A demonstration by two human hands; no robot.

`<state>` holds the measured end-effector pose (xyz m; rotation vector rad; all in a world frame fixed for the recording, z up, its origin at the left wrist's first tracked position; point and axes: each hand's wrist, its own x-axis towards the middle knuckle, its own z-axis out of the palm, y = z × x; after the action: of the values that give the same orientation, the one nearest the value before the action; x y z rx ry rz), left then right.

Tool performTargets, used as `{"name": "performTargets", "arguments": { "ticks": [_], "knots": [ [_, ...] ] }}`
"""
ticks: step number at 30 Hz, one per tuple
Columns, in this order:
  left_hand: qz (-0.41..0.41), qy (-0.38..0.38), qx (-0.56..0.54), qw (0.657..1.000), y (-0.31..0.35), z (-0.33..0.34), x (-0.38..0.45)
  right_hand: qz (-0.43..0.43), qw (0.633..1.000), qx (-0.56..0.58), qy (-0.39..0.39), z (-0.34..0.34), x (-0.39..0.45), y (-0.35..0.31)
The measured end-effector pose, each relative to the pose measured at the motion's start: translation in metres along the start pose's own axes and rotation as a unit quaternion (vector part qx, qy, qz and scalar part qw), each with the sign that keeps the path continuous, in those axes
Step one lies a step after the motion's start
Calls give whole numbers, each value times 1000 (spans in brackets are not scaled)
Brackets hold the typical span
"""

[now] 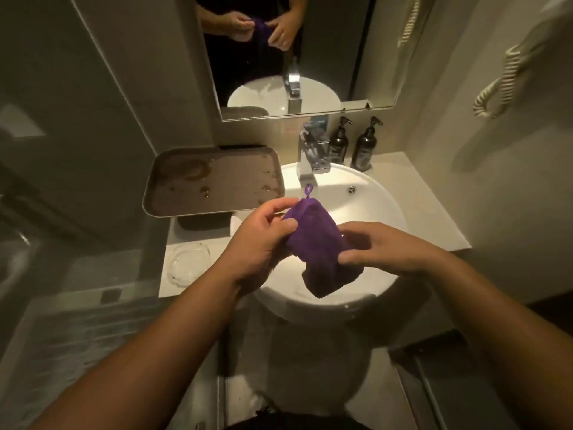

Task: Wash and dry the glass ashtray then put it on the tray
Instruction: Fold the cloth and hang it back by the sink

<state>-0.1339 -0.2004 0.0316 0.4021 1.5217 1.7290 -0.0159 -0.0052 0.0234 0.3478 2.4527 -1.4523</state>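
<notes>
The clear glass ashtray lies on the white counter, left of the sink, with nothing touching it. Behind it sits the brown tray, wet with drops and puddles. Over the white round sink I hold a purple cloth with a small loop at its top. My left hand pinches its left edge and my right hand grips its right side. The cloth's lower end hangs down over the sink's front rim.
A chrome tap stands at the sink's back. Two dark pump bottles sit to the right of it. A mirror hangs above. A coiled cord hangs on the right wall. A dark mat lies under the tray's front edge.
</notes>
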Motion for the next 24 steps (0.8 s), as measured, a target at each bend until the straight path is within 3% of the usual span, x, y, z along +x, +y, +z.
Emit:
{"name": "performTargets", "arguments": {
  "ticks": [5, 9, 11, 18, 21, 24],
  "knots": [
    [6, 2, 3, 1000, -18, 43, -15, 29, 999, 15, 39, -16, -61, 39],
    [5, 15, 40, 999, -44, 73, -30, 22, 978, 175, 111, -23, -99, 65],
    [3, 20, 62, 998, -58, 83, -38, 18, 970, 201, 134, -26, -111, 71],
    [-36, 10, 228, 973, -84, 89, -60, -86, 984, -24, 151, -19, -129, 57],
    [-62, -1, 325, 944, -86, 88, -64, -119, 982, -69, 126, -12, -130, 52],
    [-35, -31, 393, 918, -88, 93, -66, -137, 983, -94, 81, -4, -133, 47]
  ]
}}
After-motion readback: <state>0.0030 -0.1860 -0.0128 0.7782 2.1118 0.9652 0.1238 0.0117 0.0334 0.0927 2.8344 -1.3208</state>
